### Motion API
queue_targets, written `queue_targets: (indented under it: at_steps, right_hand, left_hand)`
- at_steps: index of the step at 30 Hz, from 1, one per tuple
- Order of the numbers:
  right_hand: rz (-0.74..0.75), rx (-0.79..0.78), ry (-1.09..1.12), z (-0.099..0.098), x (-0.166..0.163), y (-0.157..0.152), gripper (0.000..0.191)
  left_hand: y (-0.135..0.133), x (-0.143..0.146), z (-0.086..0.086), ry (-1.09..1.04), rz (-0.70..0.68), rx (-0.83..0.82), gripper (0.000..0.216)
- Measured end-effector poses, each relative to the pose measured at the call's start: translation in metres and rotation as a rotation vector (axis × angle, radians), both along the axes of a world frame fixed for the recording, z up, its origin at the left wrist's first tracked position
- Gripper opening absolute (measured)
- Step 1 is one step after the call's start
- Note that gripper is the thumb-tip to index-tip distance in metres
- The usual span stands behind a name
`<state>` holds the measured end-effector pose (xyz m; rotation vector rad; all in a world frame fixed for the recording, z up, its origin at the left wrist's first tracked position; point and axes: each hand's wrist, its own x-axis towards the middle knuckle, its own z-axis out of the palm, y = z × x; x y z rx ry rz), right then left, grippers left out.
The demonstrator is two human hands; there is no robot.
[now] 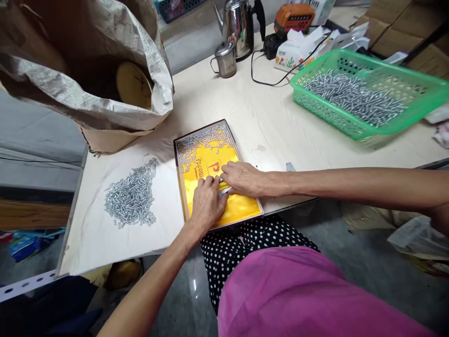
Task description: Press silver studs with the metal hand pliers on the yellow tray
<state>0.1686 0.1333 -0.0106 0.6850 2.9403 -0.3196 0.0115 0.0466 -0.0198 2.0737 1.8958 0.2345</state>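
A shallow tray [178, 180] with a yellow printed bottom lies at the table's front edge. Small silvery metal pins [205, 140] are spread along its far side and far left corner. Over the tray's near half, my left hand [207, 201] has its fingers bent and pressed together. My right hand [243, 179] reaches in from the right, fingers curled and meeting the left fingertips. Between them shows a narrow silvery piece [225, 191]; its kind is unclear, and the fingers cover much of it.
Left of the tray lies a loose heap of metal pins [131, 196]. A large open woven sack [161, 84] stands behind it. At the right is a green basket [326, 114] of pins. A metal cup [225, 60], kettle [238, 28] and black cable [268, 84] are at the back.
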Motion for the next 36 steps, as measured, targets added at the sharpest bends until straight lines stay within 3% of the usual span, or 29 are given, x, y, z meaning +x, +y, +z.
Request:
queue_targets:
  at_steps: [6, 10, 14, 16, 21, 25, 30, 32, 36]
  right_hand:
    - [-0.017, -0.110, -0.008, -0.007, -0.004, 0.003, 0.015]
    - [0.057, -0.034, 0.057, -0.008, 0.003, 0.002, 0.037]
    - [0.078, 0.106, 0.210, -0.021, 0.014, -0.005, 0.061]
    - [0.076, 0.147, 0.264, -0.029, 0.016, -0.010, 0.055]
    - [0.097, 0.134, 0.252, -0.042, 0.011, -0.022, 0.011]
    - [0.091, 0.084, 0.244, -0.048, 0.008, -0.028, 0.012]
    - [0.089, 0.091, 0.301, -0.051, 0.012, -0.030, 0.014]
    - [0.084, 0.099, 0.334, -0.053, 0.013, -0.031, 0.014]
    - [0.075, 0.119, 0.392, -0.058, 0.013, -0.032, 0.013]
  left_hand:
    - [0.002, 0.003, -0.001, -0.099, 0.044, -0.018, 0.010]
    - [-0.004, -0.013, 0.002, -0.208, 0.050, 0.018, 0.023]
    - [-0.026, -0.029, 0.011, -0.123, 0.249, 0.059, 0.017]
    - [-0.037, -0.028, 0.016, 0.024, 0.307, -0.070, 0.026]
    - [-0.043, -0.012, 0.025, 0.246, 0.297, -0.317, 0.023]
    - [-0.039, -0.010, 0.030, 0.252, 0.293, -0.340, 0.021]
    - [-0.037, -0.017, 0.031, 0.006, 0.428, -0.416, 0.034]
    - [-0.030, -0.026, 0.039, -0.110, 0.487, -0.331, 0.034]
    - [-0.013, -0.066, 0.068, -0.109, 0.432, 0.144, 0.024]
